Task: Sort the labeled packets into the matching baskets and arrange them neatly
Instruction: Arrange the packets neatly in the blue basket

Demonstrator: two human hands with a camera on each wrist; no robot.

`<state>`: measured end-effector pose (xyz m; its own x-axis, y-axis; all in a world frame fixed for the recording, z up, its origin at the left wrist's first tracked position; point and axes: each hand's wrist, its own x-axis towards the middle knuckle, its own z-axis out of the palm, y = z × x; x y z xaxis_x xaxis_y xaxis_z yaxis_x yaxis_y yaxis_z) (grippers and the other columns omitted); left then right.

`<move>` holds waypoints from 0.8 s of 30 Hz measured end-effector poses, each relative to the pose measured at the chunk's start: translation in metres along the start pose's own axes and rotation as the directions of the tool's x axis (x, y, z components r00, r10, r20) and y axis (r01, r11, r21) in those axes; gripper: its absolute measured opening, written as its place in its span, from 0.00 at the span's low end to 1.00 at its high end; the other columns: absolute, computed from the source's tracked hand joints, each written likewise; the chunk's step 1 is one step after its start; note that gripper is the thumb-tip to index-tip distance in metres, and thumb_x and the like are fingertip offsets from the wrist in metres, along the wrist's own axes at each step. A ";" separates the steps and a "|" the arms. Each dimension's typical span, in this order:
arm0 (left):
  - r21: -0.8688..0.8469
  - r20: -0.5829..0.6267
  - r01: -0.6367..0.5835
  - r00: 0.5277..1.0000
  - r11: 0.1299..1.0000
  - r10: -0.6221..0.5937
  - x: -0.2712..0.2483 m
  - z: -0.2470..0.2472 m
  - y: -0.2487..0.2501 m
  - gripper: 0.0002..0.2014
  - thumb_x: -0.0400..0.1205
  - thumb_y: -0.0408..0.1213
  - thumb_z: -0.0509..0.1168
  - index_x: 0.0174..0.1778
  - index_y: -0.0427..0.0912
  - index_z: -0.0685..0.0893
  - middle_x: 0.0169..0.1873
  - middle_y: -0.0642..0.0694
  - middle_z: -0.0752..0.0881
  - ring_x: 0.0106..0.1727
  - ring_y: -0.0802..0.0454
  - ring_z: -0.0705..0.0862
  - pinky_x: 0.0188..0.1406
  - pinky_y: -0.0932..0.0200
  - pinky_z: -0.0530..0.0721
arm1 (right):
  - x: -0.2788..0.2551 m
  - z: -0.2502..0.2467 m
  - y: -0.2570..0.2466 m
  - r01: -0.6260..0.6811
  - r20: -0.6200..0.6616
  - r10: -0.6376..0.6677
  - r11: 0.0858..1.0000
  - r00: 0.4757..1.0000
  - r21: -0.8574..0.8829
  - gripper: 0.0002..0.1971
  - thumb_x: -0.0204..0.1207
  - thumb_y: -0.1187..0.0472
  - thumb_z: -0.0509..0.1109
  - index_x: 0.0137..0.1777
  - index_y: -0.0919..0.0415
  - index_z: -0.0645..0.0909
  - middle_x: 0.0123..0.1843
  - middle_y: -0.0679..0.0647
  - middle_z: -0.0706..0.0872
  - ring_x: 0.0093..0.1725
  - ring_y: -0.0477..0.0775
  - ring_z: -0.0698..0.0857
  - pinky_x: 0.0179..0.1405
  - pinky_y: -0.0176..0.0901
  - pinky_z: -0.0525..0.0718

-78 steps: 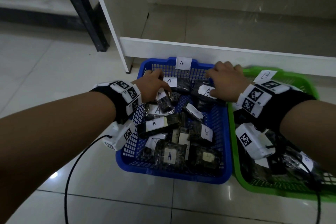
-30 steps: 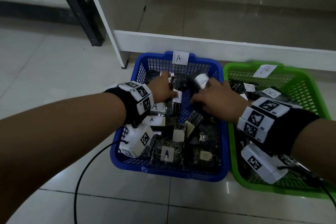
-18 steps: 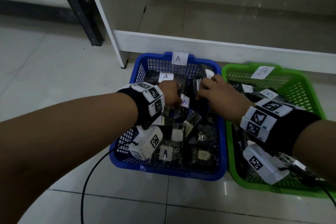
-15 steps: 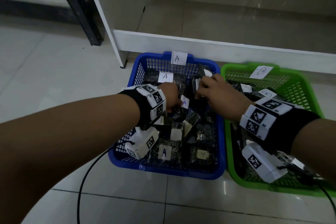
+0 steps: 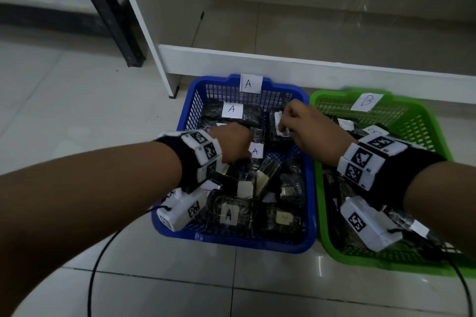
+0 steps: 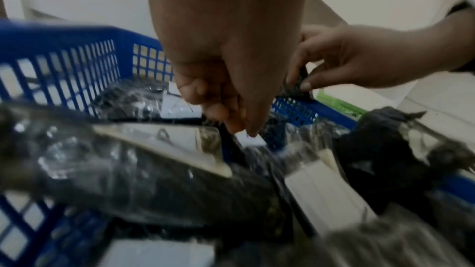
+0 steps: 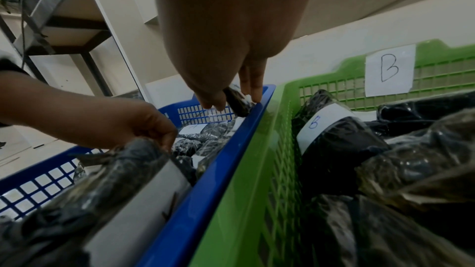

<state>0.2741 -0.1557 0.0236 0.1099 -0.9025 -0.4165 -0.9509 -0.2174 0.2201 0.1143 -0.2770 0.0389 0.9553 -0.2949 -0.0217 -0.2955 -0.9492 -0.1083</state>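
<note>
Packets fill the blue basket [image 5: 310, 188], dark plastic bags with white tags, most reading A where I can read them. My right hand [image 5: 306, 128] pinches one packet [image 5: 277, 126] in the upper right of that basket, close to the far wall and beside the rim shared with the green basket [image 5: 417, 121]. In the right wrist view its dark body pokes out between thumb and fingers [image 7: 253, 86], just over the blue rim. My left hand [image 5: 233, 143] sits lower and left of it, near the basket's middle, fingers curled down onto a second packet [image 5: 256, 147] with an A tag; from the left wrist view I judge it a pinch on that bag's top edge, though blur makes this less sure.

What the next move turns on, as I read it: the right-hand packet stands on edge, its long axis roughly up and down, with the far right corner directly beyond my fingertips. That hand is clearly the nearer one to the corner. So I would lay it flat there, tag up, next to the flat A packet [image 5: 231, 110] in the upper left corner.

B-tagged packets lie heaped in the green basket at the right. Both baskets stand on the tiled floor [image 5: 77, 100] against a white shelf base [image 5: 257, 62].
</note>
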 end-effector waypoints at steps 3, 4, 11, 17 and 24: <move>0.036 0.211 0.026 0.977 0.999 -0.033 -0.009 -0.019 -0.017 0.16 0.78 0.47 0.69 0.54 0.39 0.83 0.51 0.44 0.86 0.47 0.49 0.81 0.46 0.57 0.79 | 0.003 -0.001 0.003 -0.026 -0.030 0.027 1.000 0.999 0.014 0.08 0.70 0.76 0.68 0.48 0.68 0.82 0.54 0.63 0.75 0.45 0.65 0.78 0.43 0.51 0.80; 0.052 0.320 0.047 0.946 0.998 -0.061 -0.012 -0.023 -0.026 0.20 0.76 0.50 0.71 0.58 0.42 0.81 0.55 0.46 0.84 0.51 0.50 0.80 0.49 0.59 0.77 | 0.004 -0.003 0.003 -0.036 -0.045 0.038 0.999 0.998 0.031 0.07 0.70 0.76 0.68 0.47 0.70 0.82 0.54 0.65 0.75 0.45 0.65 0.79 0.43 0.49 0.80; 0.204 0.366 -0.057 0.930 0.977 -0.022 -0.035 -0.010 -0.057 0.32 0.72 0.43 0.76 0.71 0.43 0.72 0.67 0.44 0.77 0.66 0.46 0.76 0.63 0.59 0.73 | 0.014 -0.011 -0.001 -0.143 -0.157 0.171 0.974 0.973 0.175 0.17 0.71 0.71 0.68 0.60 0.65 0.77 0.60 0.63 0.73 0.49 0.64 0.79 0.48 0.53 0.81; 0.119 0.236 -0.044 0.972 0.992 0.014 -0.036 -0.024 -0.065 0.29 0.68 0.41 0.78 0.63 0.45 0.75 0.62 0.46 0.77 0.62 0.47 0.77 0.59 0.57 0.75 | 0.021 -0.008 -0.011 -0.199 -0.076 0.214 0.965 0.974 0.173 0.19 0.67 0.72 0.68 0.60 0.64 0.79 0.57 0.64 0.78 0.58 0.67 0.78 0.54 0.57 0.80; 0.098 -0.131 0.004 0.991 0.995 0.009 -0.044 -0.035 -0.073 0.30 0.69 0.43 0.77 0.63 0.43 0.72 0.62 0.44 0.76 0.62 0.46 0.76 0.58 0.52 0.76 | 0.030 -0.017 -0.025 -0.117 -0.315 0.149 0.986 0.937 0.119 0.12 0.67 0.71 0.67 0.51 0.64 0.83 0.49 0.63 0.82 0.50 0.67 0.79 0.48 0.60 0.80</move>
<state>0.3487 -0.1129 0.0569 0.1384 -0.9454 -0.2950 -0.9743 -0.1834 0.1306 0.1500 -0.2637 0.0584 0.8475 -0.4526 0.2771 -0.4016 -0.8883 -0.2227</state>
